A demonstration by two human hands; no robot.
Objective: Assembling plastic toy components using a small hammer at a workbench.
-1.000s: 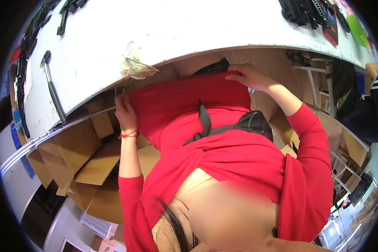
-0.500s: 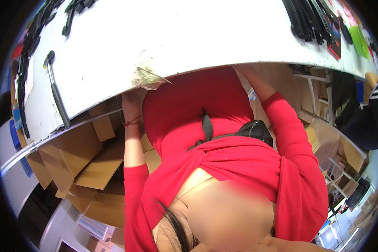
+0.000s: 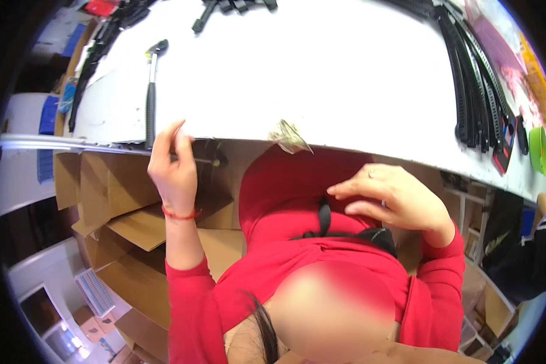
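Note:
My left hand (image 3: 173, 168) is raised at the front edge of the white table (image 3: 352, 79), its fingers loosely bent and apart, nothing seen in them. Closest to it is a hammer (image 3: 151, 100) with a black grip, lying on the tabletop. In front of my body hovers my right hand (image 3: 397, 197), palm down over my lap, fingers stretched out and holding nothing. Between the two hands, a crumpled clear plastic bag (image 3: 291, 137) hangs slightly over the table edge.
Long black toothed strips (image 3: 464, 85) lie in a bundle at the right, beside a green ring-shaped thing (image 3: 538, 151). Several black parts (image 3: 239, 6) sit at the far side. Opened cardboard boxes (image 3: 136, 233) stand below left. Another person's dark sleeve (image 3: 531, 242) shows at right.
Both hands have come up from below the table edge into view. The view has turned, so the hammer and plastic bag appear farther right.

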